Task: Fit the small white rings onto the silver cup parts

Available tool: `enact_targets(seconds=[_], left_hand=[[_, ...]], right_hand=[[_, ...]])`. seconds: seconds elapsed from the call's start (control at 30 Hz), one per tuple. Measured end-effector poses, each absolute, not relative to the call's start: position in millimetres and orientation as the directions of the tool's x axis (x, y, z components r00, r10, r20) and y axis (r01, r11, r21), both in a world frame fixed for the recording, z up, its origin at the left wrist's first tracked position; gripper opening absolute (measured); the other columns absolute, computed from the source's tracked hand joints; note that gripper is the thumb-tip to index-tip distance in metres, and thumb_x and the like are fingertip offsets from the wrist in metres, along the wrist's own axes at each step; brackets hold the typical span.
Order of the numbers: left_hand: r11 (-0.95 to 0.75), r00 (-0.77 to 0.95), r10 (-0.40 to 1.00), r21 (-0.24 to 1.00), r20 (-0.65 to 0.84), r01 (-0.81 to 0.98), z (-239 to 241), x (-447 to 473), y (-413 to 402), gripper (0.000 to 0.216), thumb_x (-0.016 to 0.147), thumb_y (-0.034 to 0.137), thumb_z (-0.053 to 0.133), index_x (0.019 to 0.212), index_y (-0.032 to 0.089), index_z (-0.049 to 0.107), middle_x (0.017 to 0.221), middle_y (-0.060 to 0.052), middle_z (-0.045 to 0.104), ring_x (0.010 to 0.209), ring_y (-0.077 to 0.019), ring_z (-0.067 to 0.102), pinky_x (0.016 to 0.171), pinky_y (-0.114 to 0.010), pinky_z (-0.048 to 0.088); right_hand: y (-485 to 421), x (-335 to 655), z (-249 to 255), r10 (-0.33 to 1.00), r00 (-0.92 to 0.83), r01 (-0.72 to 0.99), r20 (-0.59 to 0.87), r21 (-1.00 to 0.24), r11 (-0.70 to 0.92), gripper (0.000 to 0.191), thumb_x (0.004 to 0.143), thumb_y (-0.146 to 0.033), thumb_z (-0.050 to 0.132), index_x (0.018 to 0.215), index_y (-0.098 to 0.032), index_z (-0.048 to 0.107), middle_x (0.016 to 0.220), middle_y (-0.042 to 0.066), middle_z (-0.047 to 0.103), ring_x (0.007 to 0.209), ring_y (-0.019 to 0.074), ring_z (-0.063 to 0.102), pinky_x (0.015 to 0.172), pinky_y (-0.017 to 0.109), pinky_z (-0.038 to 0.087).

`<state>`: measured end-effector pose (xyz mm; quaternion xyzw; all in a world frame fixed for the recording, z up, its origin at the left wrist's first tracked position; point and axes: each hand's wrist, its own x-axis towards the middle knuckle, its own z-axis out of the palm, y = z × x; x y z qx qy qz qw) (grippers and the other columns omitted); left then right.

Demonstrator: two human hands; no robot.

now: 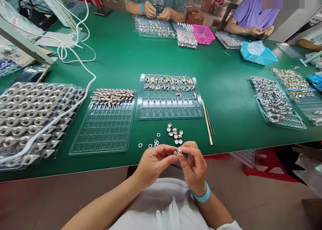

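My left hand (pixel 156 163) and my right hand (pixel 192 164) meet just off the table's front edge, fingertips pinched together. Between them is a small shiny metal part (pixel 178 151); its exact kind is too small to tell. Both hands grip it, the left from one side and the right from the other. Just beyond my fingers lie several small round metal caps (pixel 175 136) in a loose group. Left of those are several thin white rings (pixel 156 142), some of them overlapping. A clear plastic tray (pixel 171 114) behind them has small metal parts with yellow bits in its far rows.
A wooden stick (pixel 207 122) and tweezers (pixel 210 122) lie right of the tray. Trays of metal parts (pixel 32 122) and a half-filled tray (pixel 100 129) stand left, crossed partly by a white cable (pixel 83 99). Another filled tray (pixel 276 102) sits right. Two co-workers sit opposite.
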<state>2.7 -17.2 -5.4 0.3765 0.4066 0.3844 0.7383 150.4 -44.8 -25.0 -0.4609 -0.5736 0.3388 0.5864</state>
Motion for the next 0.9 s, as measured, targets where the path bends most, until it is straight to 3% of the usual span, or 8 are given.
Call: enact_targets(seconds=[0.17,0.27,0.37,0.43,0.6,0.9], left_hand=[[0.35,0.318,0.905,0.919,-0.282,-0.182,-3,-1,-15,0.016,0.078,0.027,0.072,0.088,0.015,0.073,0.077,-0.004,0.071,0.07,-0.0146,0.066,0.068,-0.026,0.057],[0.083,0.27,0.959,0.996,-0.083,0.014,0,-5,-14,0.012,0.082,0.022,0.065,0.091,0.017,0.072,0.082,-0.005,0.072,0.074,-0.0157,0.067,0.069,-0.026,0.056],[-0.194,0.297,0.946,0.964,0.133,0.184,3,-7,-14,0.013,0.085,0.016,0.06,0.092,0.018,0.071,0.082,-0.004,0.072,0.073,-0.0144,0.066,0.068,-0.025,0.054],[-0.27,0.316,0.929,0.937,0.192,0.224,4,-6,-14,0.012,0.085,0.015,0.059,0.091,0.018,0.069,0.079,-0.004,0.072,0.07,-0.0137,0.066,0.066,-0.024,0.054],[-0.164,0.289,0.953,0.958,0.093,0.234,2,-3,-16,0.01,0.084,0.016,0.06,0.089,0.017,0.068,0.082,-0.004,0.073,0.071,-0.014,0.069,0.066,-0.023,0.056],[-0.071,0.325,0.946,0.974,-0.003,0.217,-5,0,-19,0.015,0.088,0.02,0.057,0.095,0.017,0.069,0.087,-0.006,0.073,0.076,-0.0157,0.07,0.07,-0.026,0.058]], right_hand=[[-45,151,-30,0.893,0.09,0.182,0.441,-0.889,0.421,0.034,0.085,-0.006,0.054,0.111,-0.028,0.057,0.093,0.004,0.06,0.089,0.0197,0.058,0.076,0.039,0.052],[-45,155,-25,0.904,0.021,0.233,0.428,-0.881,0.412,0.044,0.084,-0.012,0.053,0.124,-0.03,0.053,0.104,0.007,0.058,0.099,0.0231,0.056,0.083,0.044,0.051],[-43,160,-16,0.919,-0.106,0.273,0.38,-0.878,0.394,0.052,0.081,-0.02,0.06,0.131,-0.028,0.05,0.12,0.01,0.054,0.113,0.0283,0.051,0.091,0.049,0.049],[-41,162,-11,0.926,-0.16,0.297,0.342,-0.878,0.376,0.049,0.081,-0.021,0.062,0.128,-0.027,0.052,0.12,0.01,0.057,0.112,0.0276,0.053,0.091,0.047,0.049],[-38,165,-8,0.952,-0.132,0.305,0.275,-0.903,0.303,0.025,0.085,-0.012,0.057,0.107,-0.024,0.057,0.096,0.005,0.064,0.087,0.0186,0.061,0.076,0.034,0.052],[-41,165,-16,0.962,-0.058,0.38,0.267,-0.885,0.268,0.011,0.085,-0.011,0.053,0.089,-0.022,0.055,0.084,0.004,0.06,0.078,0.0167,0.058,0.069,0.031,0.048]])
